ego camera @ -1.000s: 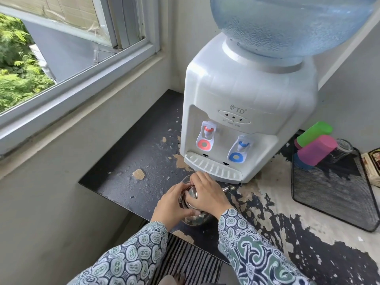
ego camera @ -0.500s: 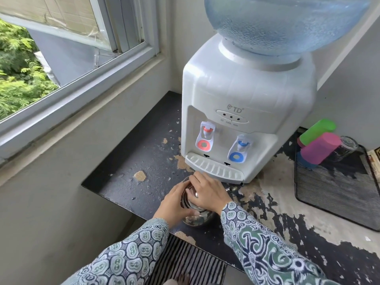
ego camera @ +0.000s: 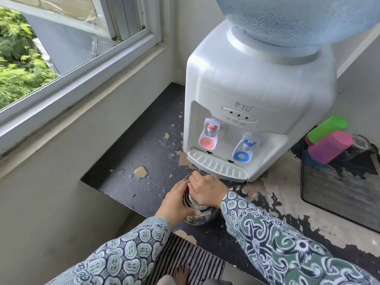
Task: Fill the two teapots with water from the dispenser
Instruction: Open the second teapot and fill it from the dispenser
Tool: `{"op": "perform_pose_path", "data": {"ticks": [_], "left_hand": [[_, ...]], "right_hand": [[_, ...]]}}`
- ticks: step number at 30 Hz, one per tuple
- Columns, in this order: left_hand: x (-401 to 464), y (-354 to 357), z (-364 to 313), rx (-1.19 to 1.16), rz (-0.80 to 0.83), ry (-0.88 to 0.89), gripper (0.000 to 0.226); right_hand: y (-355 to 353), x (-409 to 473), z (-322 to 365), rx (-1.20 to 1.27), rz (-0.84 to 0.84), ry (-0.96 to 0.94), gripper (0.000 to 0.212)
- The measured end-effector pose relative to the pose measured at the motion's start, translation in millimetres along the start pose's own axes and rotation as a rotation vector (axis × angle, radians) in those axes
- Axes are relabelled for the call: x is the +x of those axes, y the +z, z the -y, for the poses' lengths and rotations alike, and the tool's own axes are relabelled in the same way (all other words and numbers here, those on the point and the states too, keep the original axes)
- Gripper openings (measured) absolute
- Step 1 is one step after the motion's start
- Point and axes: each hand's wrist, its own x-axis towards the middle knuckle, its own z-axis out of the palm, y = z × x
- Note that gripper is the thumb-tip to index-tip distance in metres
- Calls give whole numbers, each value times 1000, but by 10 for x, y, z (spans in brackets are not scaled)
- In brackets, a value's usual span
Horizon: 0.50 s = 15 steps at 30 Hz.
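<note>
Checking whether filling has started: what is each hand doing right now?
Left hand: closed around the side of the teapot, which sits on the counter.
Right hand: closed over the teapot's top, probably on the lid.

Left of dispenser (ego camera: 257, 99): bare black counter (ego camera: 144, 161), open up to the windowsill wall.
Under taps: drip tray (ego camera: 218, 166) juts forward.
Right side: mesh tray (ego camera: 339, 192) and cups (ego camera: 329, 140) crowd the wall.

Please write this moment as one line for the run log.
stage: lid handling | left hand: steadies glass teapot on counter | right hand: on metal lid | dispenser taps: untouched | second teapot: not visible
</note>
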Motion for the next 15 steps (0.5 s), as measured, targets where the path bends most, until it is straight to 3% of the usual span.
{"op": "perform_pose_path", "data": {"ticks": [8,15], "left_hand": [[4,-7,-51,11,-43,-27,74],[-17,-13,-126,25,-63,-79,75]], "right_hand": [[6,3,-30,56,8,-7,32],[-55,70,-89,27,101,-188,30]]}}
